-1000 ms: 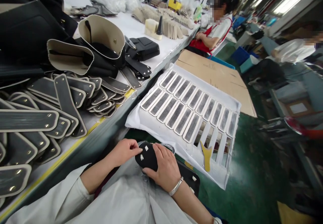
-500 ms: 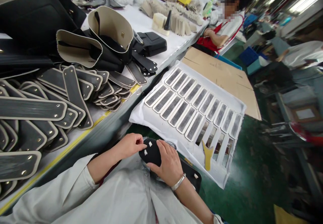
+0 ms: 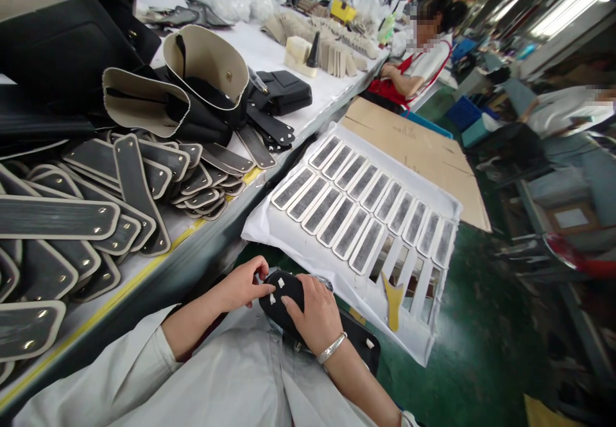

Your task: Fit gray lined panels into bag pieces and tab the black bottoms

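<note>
A black leather strap end (image 3: 278, 306) with two small white pieces on its face lies at my lap. My left hand (image 3: 243, 284) pinches its left edge, thumb on top and index finger curled above. Over its right side my right hand (image 3: 315, 314) is wrapped, with the thumb lying across the top and a silver bracelet at the wrist. Beneath my right forearm a further black leather part (image 3: 360, 337) shows, with another white piece near its end. What lies under both hands is hidden.
To the left, grey straps with pale edges (image 3: 52, 218) are heaped on the table beside open black bags (image 3: 206, 67). Ahead, a white-covered rack (image 3: 255, 225) bears rows of grey strips and a yellow forked piece (image 3: 393, 302). A co-worker (image 3: 423, 61) sits beyond a cardboard sheet (image 3: 409, 148).
My left thumb has shifted onto the strap's edge, and my right thumb has moved up across its face. The view has tilted slightly, so the surroundings sit lower and further left.
</note>
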`<state>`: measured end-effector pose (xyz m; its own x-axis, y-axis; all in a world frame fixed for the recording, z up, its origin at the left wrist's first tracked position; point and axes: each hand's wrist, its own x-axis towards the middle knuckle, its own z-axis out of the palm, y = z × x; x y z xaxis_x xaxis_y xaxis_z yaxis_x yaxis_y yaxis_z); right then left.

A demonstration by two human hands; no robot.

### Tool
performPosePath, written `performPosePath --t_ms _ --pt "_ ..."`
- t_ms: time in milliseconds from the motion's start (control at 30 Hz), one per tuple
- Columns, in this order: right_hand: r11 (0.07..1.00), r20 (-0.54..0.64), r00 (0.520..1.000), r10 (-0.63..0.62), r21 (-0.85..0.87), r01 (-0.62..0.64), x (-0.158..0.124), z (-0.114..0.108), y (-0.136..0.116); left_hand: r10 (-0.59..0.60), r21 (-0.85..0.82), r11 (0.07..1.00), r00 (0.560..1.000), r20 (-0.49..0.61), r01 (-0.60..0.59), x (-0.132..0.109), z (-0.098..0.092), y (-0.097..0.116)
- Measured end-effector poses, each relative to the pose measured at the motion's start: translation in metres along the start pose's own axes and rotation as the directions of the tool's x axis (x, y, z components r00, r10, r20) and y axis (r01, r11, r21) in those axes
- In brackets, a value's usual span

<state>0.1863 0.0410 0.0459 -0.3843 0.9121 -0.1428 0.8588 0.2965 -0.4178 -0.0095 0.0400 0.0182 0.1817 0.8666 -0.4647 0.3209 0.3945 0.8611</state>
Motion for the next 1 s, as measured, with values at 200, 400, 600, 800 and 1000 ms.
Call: performPosePath --t_ms 200,400,600,800,1000 --pt "0.999 0.077 0.997 0.003 0.047 -0.007 0.004 -0.006 0.001 0.008 -0.061 0.998 0.961 0.275 0.009 0.016 -0.019 0.01" --pt "0.996 0.056 0.997 -0.044 0.081 0.04 0.004 -0.003 0.006 -0.037 -0.151 0.983 0.926 0.376 0.1 0.029 -0.023 0.003" --pt "0.99 0.05 0.991 -0.123 0.07 0.119 0.004 -0.004 0.005 -0.002 -0.069 0.997 0.967 0.253 0.02 0.021 -0.014 0.003" --pt "0.98 0.041 0.98 -0.194 -0.025 0.195 -0.016 -0.01 0.011 0.104 0.138 0.983 0.989 0.109 -0.119 0.014 -0.009 0.008" --pt "0.994 0.073 0.994 -0.079 -0.07 0.084 -0.044 -0.023 0.037 0.382 0.401 0.832 0.92 0.085 -0.383 0.008 -0.012 0.016"
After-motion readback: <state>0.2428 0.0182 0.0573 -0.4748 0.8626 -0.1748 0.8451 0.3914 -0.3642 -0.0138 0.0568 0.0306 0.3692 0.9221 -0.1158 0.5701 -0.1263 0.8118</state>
